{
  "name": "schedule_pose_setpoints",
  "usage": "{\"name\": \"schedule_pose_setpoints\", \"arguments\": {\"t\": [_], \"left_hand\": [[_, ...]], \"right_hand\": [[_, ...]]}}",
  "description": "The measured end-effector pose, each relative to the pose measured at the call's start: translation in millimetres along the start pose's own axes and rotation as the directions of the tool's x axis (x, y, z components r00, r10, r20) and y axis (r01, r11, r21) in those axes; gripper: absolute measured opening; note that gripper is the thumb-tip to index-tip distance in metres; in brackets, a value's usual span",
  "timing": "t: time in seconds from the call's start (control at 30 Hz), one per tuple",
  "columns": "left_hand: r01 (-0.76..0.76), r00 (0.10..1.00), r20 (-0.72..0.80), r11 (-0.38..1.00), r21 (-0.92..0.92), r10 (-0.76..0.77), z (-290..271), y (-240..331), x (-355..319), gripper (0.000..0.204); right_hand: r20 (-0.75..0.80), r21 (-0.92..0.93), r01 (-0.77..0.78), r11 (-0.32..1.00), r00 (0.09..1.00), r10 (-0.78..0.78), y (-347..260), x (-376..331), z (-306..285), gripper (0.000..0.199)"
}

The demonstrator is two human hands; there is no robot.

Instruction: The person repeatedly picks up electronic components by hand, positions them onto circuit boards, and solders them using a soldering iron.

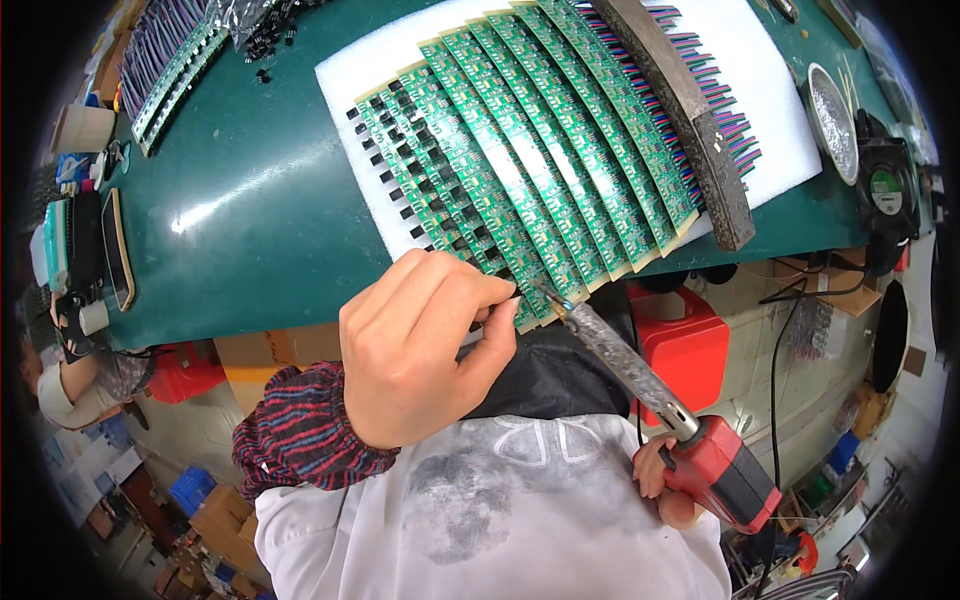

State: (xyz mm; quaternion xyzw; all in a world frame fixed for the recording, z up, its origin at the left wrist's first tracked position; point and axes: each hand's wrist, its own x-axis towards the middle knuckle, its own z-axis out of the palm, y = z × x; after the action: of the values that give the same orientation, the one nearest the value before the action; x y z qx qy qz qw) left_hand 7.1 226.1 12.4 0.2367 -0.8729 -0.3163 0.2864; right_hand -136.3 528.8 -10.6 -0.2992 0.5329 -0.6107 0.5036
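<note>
The left hand [415, 345] is curled at the near edge of the green desk [250, 210], its fingers [490, 295] pinched shut on something too thin to make out, pressed against the near end of a fan of green circuit boards [530, 150]. The boards overlap like shingles on a white foam sheet [385, 60], with small black components along their left edge and coloured wire leads along the right. A dark, worn bar [690, 110] lies across those wire ends. The right hand [665, 475], low at the right and mostly hidden, has its fingers wrapped around the red handle of a soldering iron [650, 395]; the iron's scorched barrel slants up and left, and its tip meets the near corner of the boards just beside the left fingertips. A round metal dish [833, 122] sits at the desk's far right, near a small black fan [885, 190]. More boards with wires [165, 60] lie at the upper left.
</note>
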Motion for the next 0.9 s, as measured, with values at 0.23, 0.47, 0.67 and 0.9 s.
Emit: {"name": "schedule_pose_setpoints", "arguments": {"t": [0.23, 0.47, 0.67, 0.9], "left_hand": [[0.026, 0.999, 0.023, 0.999, -0.019, -0.026, -1.8, 0.5, 1.0, 0.02], [0.018, 1.0, 0.014, 1.0, 0.003, -0.018, 0.7, -1.7, 1.8, 0.017], [0.047, 0.999, 0.03, 0.999, -0.026, -0.046, -1.4, 0.8, 2.3, 0.018], [0.054, 0.998, 0.032, 0.998, -0.023, -0.054, -1.7, 1.5, 3.3, 0.018]], "right_hand": [[-0.114, -0.049, 0.193, 0.98, 0.974, -0.198, 21.4, -0.3, 5.5, 0.025], [-0.106, -0.279, -0.07, 0.958, 0.994, 0.041, 4.8, 1.4, 1.8, 0.021], [0.002, -0.306, -0.09, 0.948, 0.995, 0.095, 7.5, 2.5, -4.8, 0.023], [0.189, 0.544, 0.541, 0.642, 0.666, -0.721, 40.0, 11.8, -8.0, 0.03]]}}
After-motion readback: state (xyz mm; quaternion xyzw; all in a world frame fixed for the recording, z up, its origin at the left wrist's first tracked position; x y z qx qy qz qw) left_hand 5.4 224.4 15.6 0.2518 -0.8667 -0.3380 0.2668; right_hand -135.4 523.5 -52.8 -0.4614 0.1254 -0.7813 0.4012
